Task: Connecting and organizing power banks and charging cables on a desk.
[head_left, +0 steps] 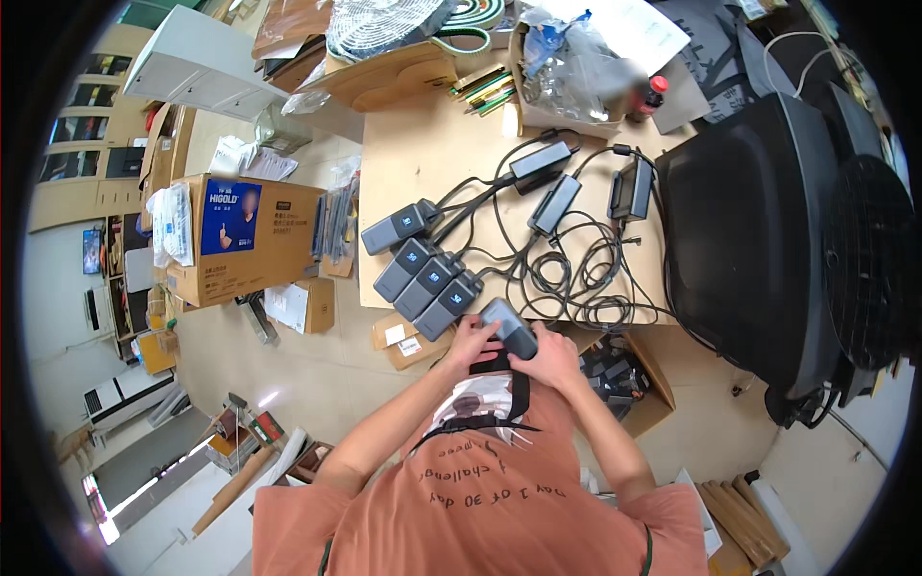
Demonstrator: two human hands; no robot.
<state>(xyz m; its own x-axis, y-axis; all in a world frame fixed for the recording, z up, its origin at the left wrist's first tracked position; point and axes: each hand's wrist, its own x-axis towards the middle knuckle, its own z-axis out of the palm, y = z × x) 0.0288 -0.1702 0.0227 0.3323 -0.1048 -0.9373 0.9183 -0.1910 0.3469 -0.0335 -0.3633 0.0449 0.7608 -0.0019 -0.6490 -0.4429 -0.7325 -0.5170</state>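
Just off the table's front edge, my left hand [471,344] and my right hand [551,357] are both closed on a grey power bank [506,322] with a darker end. The left fingers grip its left side, and the right hand holds the lower right end; some fingertips are hidden beneath it. Close by, several similar power banks [425,290] lie side by side with small lit displays and black cables at their far ends. Another power bank [394,228] rests a little farther back, also cabled.
Black power adapters [554,204] and coiled cables [567,278] spread over the wooden table [413,144]. A large black chair [759,250] stands at the right. Below the table edge is an open carton [648,398] of dark items. A big cardboard box [279,235] sits left.
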